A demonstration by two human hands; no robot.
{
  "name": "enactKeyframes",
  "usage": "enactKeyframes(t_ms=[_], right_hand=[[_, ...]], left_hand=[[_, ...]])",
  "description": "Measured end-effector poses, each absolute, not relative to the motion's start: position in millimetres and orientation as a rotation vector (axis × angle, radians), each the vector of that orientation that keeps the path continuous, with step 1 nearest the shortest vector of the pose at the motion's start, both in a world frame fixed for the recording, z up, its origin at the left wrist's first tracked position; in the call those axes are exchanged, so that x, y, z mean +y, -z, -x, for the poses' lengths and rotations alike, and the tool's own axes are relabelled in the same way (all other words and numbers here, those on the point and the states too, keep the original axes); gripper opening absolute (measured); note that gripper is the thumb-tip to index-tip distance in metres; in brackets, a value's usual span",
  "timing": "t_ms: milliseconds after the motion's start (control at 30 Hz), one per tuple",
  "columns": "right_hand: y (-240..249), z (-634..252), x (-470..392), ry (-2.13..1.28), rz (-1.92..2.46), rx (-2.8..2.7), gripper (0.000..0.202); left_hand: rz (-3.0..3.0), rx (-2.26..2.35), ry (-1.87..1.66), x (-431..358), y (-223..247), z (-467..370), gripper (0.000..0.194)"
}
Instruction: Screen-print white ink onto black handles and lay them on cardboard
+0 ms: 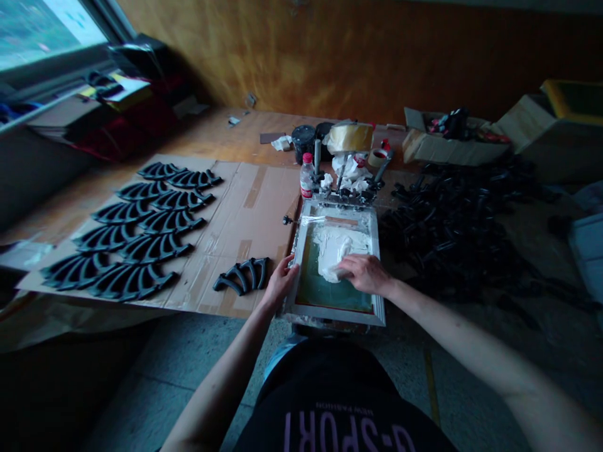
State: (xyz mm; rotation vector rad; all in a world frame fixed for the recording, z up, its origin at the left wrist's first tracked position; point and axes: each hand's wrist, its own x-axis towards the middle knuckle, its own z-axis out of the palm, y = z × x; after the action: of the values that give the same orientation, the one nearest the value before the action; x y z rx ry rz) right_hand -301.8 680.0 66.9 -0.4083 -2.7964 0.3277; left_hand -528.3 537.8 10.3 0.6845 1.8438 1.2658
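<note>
A screen printing frame (380, 302) with a pale metal border lies flat in front of me. White ink (330, 245) is spread thickly over the upper part of its green mesh (325, 294). My left hand (281, 280) is closed on the frame's left edge. My right hand (365, 273) is pinched over the mesh at the ink's lower right, holding a small ink-coated scraper (335, 272) mostly hidden by ink and fingers. Left of my left hand, a few curved black handle-like pieces (242, 276) lie side by side on cardboard.
Rows of similar black pieces (136, 273) cover the cardboard sheet (221, 229) at left. A dark heap of them (447, 220) lies at right. A red-capped bottle (306, 179), black tubs (303, 141) and a clamp bar (346, 199) stand behind the frame. Open cardboard boxes (452, 147) sit back right.
</note>
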Motion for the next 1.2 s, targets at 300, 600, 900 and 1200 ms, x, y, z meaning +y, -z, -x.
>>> enactKeyframes(t_ms=[300,600,900,1200], right_hand=[[-140,310,792,-0.293,1.105,-2.353,0.051],[-45,271,741,-0.493,1.208,-2.621,0.025],[-54,328,639,-0.682,1.111,-2.652,0.016],[9,166,733,-0.371,1.429,-2.781,0.046]], left_hand=[[-0.793,1.715,-1.39,538,-111,528,0.067],[-0.941,1.369,-1.851,607,-178,526,0.058],[-0.286,1.244,-1.204,541,-63,441,0.055],[0.015,2.096,-1.421,445,1,585,0.039]])
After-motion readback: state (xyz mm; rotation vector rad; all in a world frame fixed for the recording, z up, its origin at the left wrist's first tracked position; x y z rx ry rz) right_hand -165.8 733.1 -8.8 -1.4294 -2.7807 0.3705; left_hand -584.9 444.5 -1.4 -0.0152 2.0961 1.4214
